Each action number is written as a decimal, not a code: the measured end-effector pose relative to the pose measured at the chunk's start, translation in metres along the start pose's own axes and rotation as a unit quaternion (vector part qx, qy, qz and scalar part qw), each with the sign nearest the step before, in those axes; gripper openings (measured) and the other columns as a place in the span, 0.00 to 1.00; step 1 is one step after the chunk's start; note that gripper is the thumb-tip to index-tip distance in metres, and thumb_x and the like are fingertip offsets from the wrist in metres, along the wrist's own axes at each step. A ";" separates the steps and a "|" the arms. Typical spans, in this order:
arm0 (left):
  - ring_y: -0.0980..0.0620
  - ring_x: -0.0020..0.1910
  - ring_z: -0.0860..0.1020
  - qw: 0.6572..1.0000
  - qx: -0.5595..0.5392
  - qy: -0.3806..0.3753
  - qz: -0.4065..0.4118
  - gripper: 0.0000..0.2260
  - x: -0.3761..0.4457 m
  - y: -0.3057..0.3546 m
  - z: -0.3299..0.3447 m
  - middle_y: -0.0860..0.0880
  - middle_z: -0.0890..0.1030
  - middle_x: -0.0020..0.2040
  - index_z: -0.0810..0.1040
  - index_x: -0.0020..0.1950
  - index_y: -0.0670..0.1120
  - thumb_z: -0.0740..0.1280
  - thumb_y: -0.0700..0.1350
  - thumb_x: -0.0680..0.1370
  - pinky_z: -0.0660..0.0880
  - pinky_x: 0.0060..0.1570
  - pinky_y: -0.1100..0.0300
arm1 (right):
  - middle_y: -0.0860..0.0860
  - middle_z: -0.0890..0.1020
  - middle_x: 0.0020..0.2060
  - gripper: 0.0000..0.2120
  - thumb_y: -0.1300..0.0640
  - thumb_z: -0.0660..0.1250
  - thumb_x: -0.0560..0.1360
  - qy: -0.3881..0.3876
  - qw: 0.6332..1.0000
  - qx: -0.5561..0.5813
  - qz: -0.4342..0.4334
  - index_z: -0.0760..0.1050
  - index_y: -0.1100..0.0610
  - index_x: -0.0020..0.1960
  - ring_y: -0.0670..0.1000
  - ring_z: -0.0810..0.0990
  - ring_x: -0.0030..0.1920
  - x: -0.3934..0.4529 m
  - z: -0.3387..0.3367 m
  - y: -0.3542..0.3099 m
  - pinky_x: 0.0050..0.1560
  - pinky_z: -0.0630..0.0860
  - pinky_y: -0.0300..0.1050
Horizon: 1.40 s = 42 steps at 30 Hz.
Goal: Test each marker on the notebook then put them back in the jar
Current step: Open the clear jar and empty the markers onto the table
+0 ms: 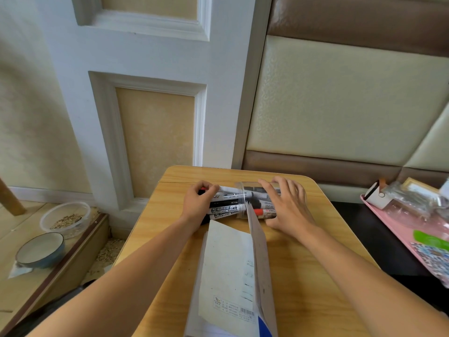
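At the far end of the wooden table (315, 263), a clear plastic jar (245, 199) lies on its side, mouth toward the left hand (198, 205). Whiteboard markers (224, 206) stick halfway out of the jar's mouth: white and black barrels printed "WHITEBOARD MARKER", with 1 red cap showing inside the jar. The left hand, just left of the jar, has its fingers curled round the outer ends of the markers, a red tip visible at its knuckles. The right hand (288, 207) rests on the jar's body with fingers spread and nearly straight, steadying it. Just in front of the jar lies the notebook (228, 276), its pale page marked with short dark strokes and its right cover (261, 263) raised.
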<state>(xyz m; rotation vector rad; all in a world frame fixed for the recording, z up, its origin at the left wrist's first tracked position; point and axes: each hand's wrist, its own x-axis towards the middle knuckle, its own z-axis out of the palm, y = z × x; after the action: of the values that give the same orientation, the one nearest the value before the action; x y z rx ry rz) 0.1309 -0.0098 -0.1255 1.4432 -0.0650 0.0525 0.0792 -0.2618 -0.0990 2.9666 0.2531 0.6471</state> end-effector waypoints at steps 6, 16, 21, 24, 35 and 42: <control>0.45 0.57 0.80 0.997 0.060 0.013 0.047 0.10 -0.002 -0.002 -0.001 0.46 0.78 0.57 0.79 0.54 0.60 0.60 0.50 0.80 0.82 0.53 0.42 | 0.55 0.63 0.73 0.51 0.45 0.78 0.65 -0.008 1.000 0.005 0.009 0.53 0.44 0.81 0.58 0.59 0.74 0.000 0.000 0.000 0.77 0.55 0.58; 0.55 0.54 0.77 0.975 0.193 0.020 0.110 0.06 0.004 -0.007 -0.009 0.53 0.77 0.55 0.84 0.51 0.55 0.69 0.55 0.81 0.75 0.51 0.64 | 0.55 0.64 0.72 0.51 0.44 0.78 0.65 -0.008 1.000 0.000 0.028 0.54 0.44 0.80 0.58 0.60 0.73 -0.002 -0.002 0.008 0.77 0.56 0.57; 0.51 0.55 0.77 0.958 0.249 0.010 0.140 0.07 0.010 -0.012 -0.005 0.52 0.73 0.57 0.81 0.49 0.55 0.64 0.48 0.82 0.80 0.54 0.52 | 0.54 0.62 0.73 0.51 0.44 0.78 0.66 -0.016 0.999 -0.001 0.035 0.52 0.43 0.81 0.57 0.59 0.74 -0.002 -0.003 0.008 0.77 0.54 0.56; 0.52 0.59 0.74 0.931 0.316 -0.028 0.179 0.10 0.008 -0.012 -0.008 0.53 0.72 0.60 0.79 0.53 0.56 0.58 0.49 0.81 0.79 0.56 0.50 | 0.54 0.62 0.73 0.52 0.44 0.78 0.67 -0.022 0.999 -0.001 0.038 0.51 0.43 0.81 0.57 0.58 0.75 -0.001 -0.004 0.008 0.78 0.53 0.56; 0.48 0.72 0.63 0.771 0.573 -0.216 0.175 0.52 0.017 -0.006 -0.027 0.50 0.61 0.75 0.51 0.82 0.58 0.63 0.81 0.64 0.67 0.71 0.47 | 0.55 0.65 0.72 0.52 0.45 0.79 0.64 -0.021 0.999 -0.010 0.044 0.54 0.45 0.81 0.58 0.63 0.73 -0.001 -0.005 0.005 0.76 0.58 0.57; 0.48 0.67 0.71 0.748 0.602 -0.170 0.222 0.37 0.029 -0.009 -0.024 0.50 0.69 0.71 0.61 0.78 0.58 0.69 0.69 0.73 0.74 0.63 0.49 | 0.54 0.64 0.72 0.53 0.44 0.78 0.65 -0.028 0.999 -0.013 0.045 0.52 0.44 0.81 0.57 0.62 0.73 0.000 -0.003 0.010 0.76 0.58 0.57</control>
<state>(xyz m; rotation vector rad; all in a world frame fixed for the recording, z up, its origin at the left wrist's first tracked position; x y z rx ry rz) 0.1610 0.0131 -0.1351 2.7035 -0.8074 0.2579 0.0795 -0.2716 -0.0955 2.9798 0.1073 0.5698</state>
